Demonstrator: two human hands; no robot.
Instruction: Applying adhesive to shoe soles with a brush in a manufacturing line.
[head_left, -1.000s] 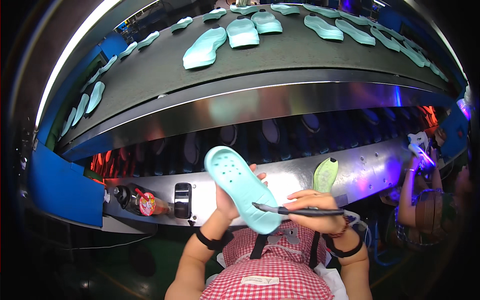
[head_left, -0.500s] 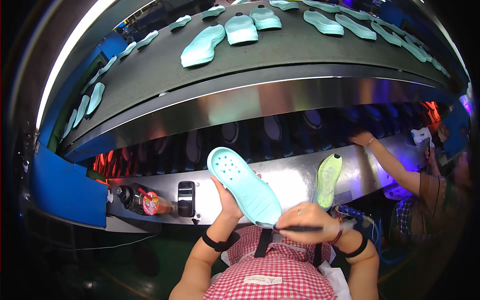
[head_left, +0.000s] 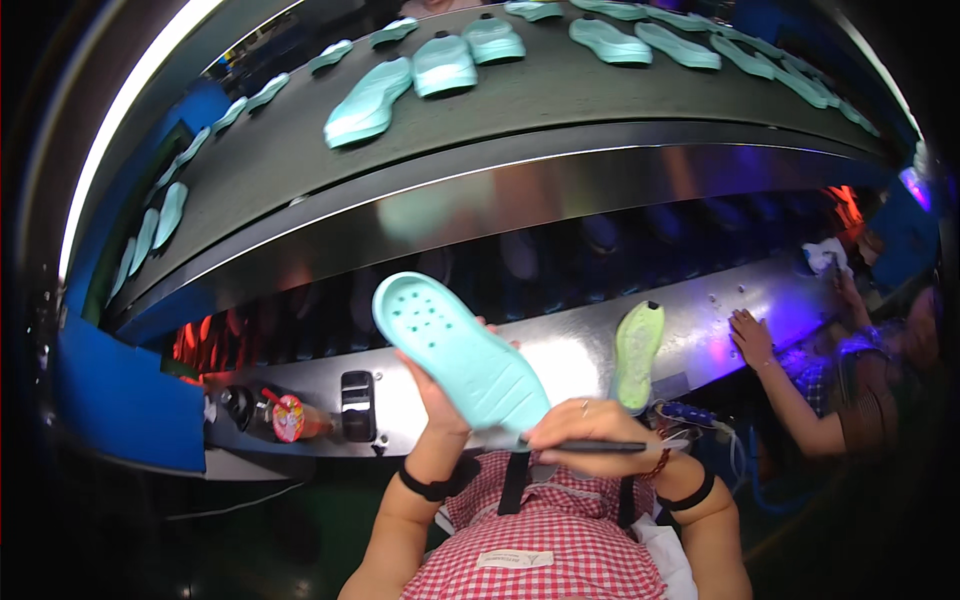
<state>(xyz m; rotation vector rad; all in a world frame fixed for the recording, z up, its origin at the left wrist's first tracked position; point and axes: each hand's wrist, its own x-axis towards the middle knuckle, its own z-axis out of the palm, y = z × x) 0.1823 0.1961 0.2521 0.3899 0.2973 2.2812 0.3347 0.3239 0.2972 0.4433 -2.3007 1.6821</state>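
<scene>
A dark conveyor belt (head_left: 480, 140) curves beyond the metal counter (head_left: 575, 365). The blue sole (head_left: 455, 350) is held up over the counter's near side — probably light, flexible foam, hardly fragile, best taken by both side edges at mid-length. The left hand (head_left: 432, 395) cradles it from underneath; the right hand (head_left: 592, 432), at its lower end, grips 1 slim item — a black pen-like tool (head_left: 600, 446).

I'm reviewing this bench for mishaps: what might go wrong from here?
The right hand holds a slim black pen-like tool by the near end of the pale turquoise moulded sole; a slip might mark it.

The black rounded rectangular device lies near the front edge of the shiny metal ledge, so the left hand might knock it off.
</scene>
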